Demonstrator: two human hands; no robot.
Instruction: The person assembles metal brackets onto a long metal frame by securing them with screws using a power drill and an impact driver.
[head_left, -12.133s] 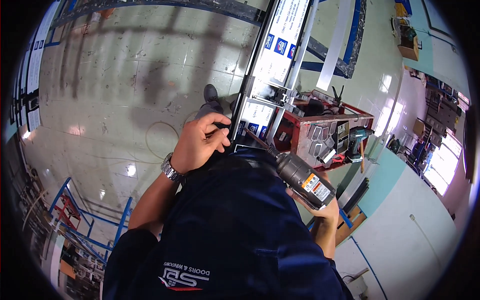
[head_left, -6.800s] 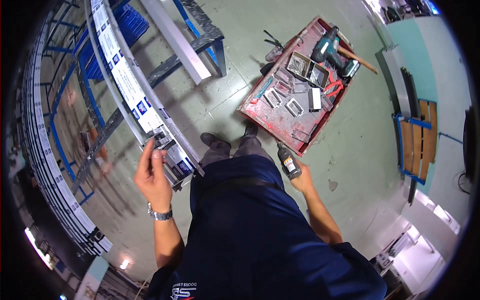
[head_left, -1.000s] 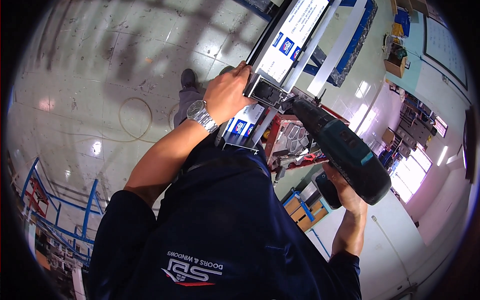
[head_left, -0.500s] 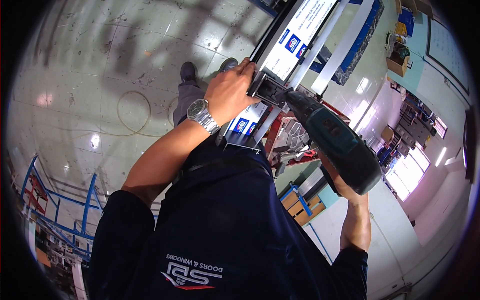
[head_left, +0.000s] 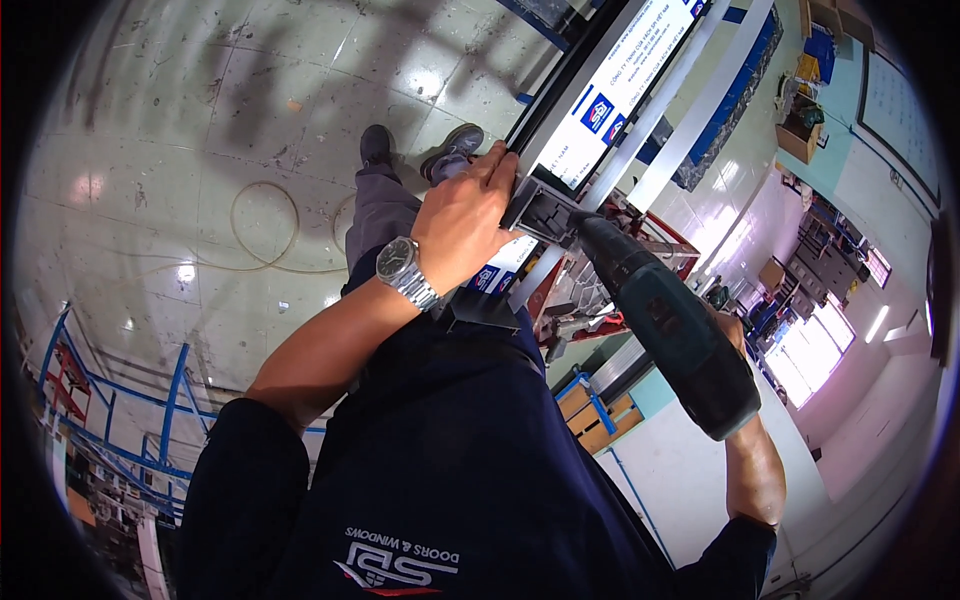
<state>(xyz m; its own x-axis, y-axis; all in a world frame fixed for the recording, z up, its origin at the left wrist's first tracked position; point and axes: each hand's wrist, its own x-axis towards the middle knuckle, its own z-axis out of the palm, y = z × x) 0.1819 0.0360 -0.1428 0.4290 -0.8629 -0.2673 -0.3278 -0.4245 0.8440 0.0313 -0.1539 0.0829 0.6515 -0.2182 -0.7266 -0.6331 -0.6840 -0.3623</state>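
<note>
My left hand point(head_left: 466, 218), with a steel watch on its wrist, grips a dark bracket-like block point(head_left: 545, 212) by its left side. The block sits across a long metal profile point(head_left: 565, 165) covered in white and blue printed film. My right hand point(head_left: 733, 328) is wrapped round the handle of a cordless drill point(head_left: 665, 315), mostly hidden behind the tool's body. Pointing up and left, the drill's nose meets the right side of the block; whether a bit is inside it is hidden.
Pale strips point(head_left: 690, 125) and a blue padded support point(head_left: 735, 125) lie beyond the profile. Below the drill's nose stands a red rack point(head_left: 580, 290) with metal parts. A thin hose point(head_left: 296, 215) loops on the tiled floor. Blue frames point(head_left: 175, 410) stand at lower left.
The drill's rear end and my right hand have swung down and slightly right. The block and profile have shifted a little down and right, with my left hand still on the block.
</note>
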